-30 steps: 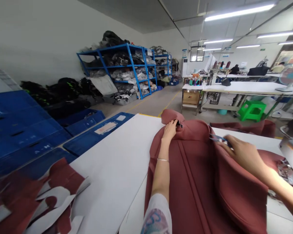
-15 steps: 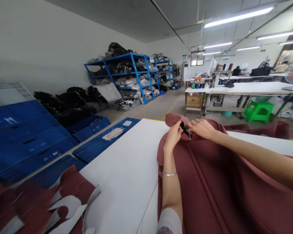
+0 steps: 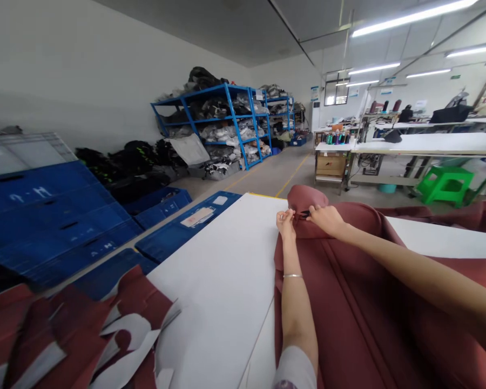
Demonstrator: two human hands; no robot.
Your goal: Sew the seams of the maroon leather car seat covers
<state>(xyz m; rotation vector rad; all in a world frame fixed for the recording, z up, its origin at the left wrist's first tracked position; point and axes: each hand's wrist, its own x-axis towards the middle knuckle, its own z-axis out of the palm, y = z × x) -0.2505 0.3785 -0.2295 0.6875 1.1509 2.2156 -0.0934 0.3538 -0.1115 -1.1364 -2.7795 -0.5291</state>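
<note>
A large dark red stitched cover (image 3: 348, 302) lies spread over the white table (image 3: 218, 281) in front of me. At its far end, my left hand (image 3: 286, 222) pinches the folded edge of the cover, fingers closed. My right hand (image 3: 326, 218) is closed beside it on the same edge. A small black part (image 3: 304, 214) shows between the two hands. Both arms stretch forward over the cover. A thin bracelet sits on my left wrist.
Cut red and white pieces (image 3: 76, 335) are piled at the near left. Blue crates (image 3: 56, 210) line the table's left side. Blue shelving (image 3: 222, 124) full of bundles stands at the wall. Sewing tables (image 3: 421, 143) and a green stool (image 3: 443, 185) are at the right.
My right hand has come from the right side of the cover, where it held a small tool, to the far edge next to my left hand. The view has shifted slightly.
</note>
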